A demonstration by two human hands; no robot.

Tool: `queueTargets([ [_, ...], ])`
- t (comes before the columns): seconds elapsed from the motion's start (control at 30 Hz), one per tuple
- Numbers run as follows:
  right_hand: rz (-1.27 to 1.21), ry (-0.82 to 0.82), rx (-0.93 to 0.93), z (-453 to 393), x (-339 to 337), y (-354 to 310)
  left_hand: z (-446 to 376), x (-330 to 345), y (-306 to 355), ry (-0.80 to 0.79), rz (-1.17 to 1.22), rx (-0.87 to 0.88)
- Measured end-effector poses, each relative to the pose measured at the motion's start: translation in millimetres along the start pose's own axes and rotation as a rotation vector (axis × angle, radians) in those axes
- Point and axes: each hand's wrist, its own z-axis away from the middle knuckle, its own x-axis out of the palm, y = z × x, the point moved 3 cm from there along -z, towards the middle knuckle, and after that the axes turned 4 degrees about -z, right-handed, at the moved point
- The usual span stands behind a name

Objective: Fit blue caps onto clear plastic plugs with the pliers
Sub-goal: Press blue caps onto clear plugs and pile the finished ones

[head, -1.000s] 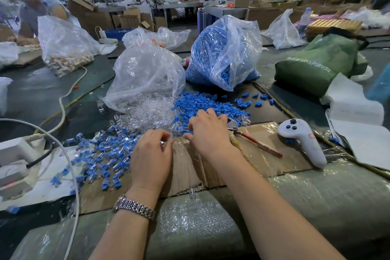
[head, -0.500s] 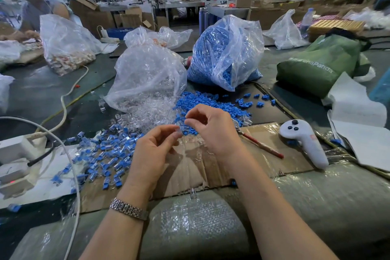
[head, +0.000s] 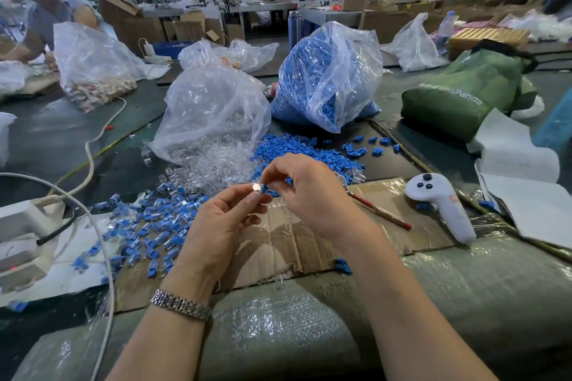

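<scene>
My left hand (head: 223, 226) pinches a clear plastic plug (head: 256, 186) between thumb and fingers, above the cardboard sheet (head: 309, 244). My right hand (head: 309, 192) pinches a blue cap (head: 265, 188) and holds it against the plug's right end. The pliers (head: 377, 212) with red handles lie on the cardboard just right of my right hand, partly hidden behind it. Loose blue caps (head: 309, 151) and loose clear plugs (head: 216, 164) are piled beyond my hands. A heap of capped plugs (head: 154, 226) lies to the left.
A clear bag of plugs (head: 213, 111) and a bag of blue caps (head: 328, 71) stand behind the piles. A white controller (head: 439, 204) lies right of the pliers, a green bag (head: 464, 93) further back. White cables (head: 93, 226) and a power strip (head: 21, 241) are left. Another person works far left.
Both hands rose off the piles on the cardboard and came together. The left now holds a clear plug and the right a blue cap, brought end to end.
</scene>
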Motion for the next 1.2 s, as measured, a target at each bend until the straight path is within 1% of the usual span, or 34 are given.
queueTargets([
  [0.23,0.047,-0.020,-0.038,0.4,3.6,-2.4,0.0,-2.1,0.8,-0.028,0.019,0.014],
  [0.3,0.019,-0.032,-0.042,1.8,4.4,-2.0,-0.3,-2.5,0.5,-0.023,0.024,0.012],
  [0.37,-0.112,-0.023,0.009,5.5,0.7,2.5,-1.1,-1.8,0.7,-0.014,0.056,0.010],
  [0.4,-0.176,0.004,0.058,7.7,-2.8,6.0,-1.2,-1.4,1.0,-0.010,0.078,0.005],
  [0.43,-0.189,0.043,0.118,9.4,-7.0,11.3,-1.5,-1.0,1.2,-0.006,0.102,-0.001],
  [0.47,-0.122,0.077,0.197,10.3,-11.5,18.9,-1.7,-0.9,1.2,-0.003,0.125,-0.006],
  [0.5,0.034,0.080,0.306,10.8,-15.5,28.9,-2.0,-0.8,1.2,-0.004,0.146,-0.011],
  [0.57,0.410,-0.024,0.606,16.8,-20.7,48.4,-2.2,-0.6,1.1,-0.011,0.169,-0.019],
  [0.6,0.519,-0.093,0.738,22.0,-21.5,55.8,-2.3,-0.3,1.1,-0.013,0.174,-0.021],
  [0.63,0.576,-0.148,0.819,26.6,-21.4,61.8,-2.2,0.2,1.5,-0.013,0.177,-0.021],
  [0.7,0.619,-0.192,0.848,31.1,-21.2,69.0,-2.1,0.3,2.0,-0.012,0.173,-0.019],
  [0.8,0.649,-0.184,0.797,27.9,-22.0,71.0,-1.2,-1.8,1.6,-0.017,0.157,-0.026],
  [0.83,0.633,-0.172,0.793,25.7,-22.9,70.9,-1.0,-2.4,1.5,-0.016,0.157,-0.028],
  [0.9,0.518,-0.128,0.801,23.3,-26.5,69.4,-0.6,-2.1,1.6,-0.007,0.169,-0.037],
  [0.97,0.298,-0.068,0.793,22.0,-34.8,65.1,-1.3,-1.5,1.9,0.013,0.186,-0.042],
  [1.03,0.043,-0.064,0.735,21.2,-41.8,54.0,-2.1,-2.1,2.4,0.036,0.224,-0.046],
  [1.07,-0.097,-0.102,0.701,20.9,-42.4,46.5,-2.5,-3.6,2.8,0.044,0.251,-0.047],
  [1.13,-0.322,-0.254,0.656,21.8,-38.5,28.1,-4.1,-5.9,2.5,0.047,0.315,-0.045],
  [1.2,-0.406,-0.395,0.637,23.6,-29.8,11.2,-3.9,-7.1,3.1,0.043,0.363,-0.044],
])
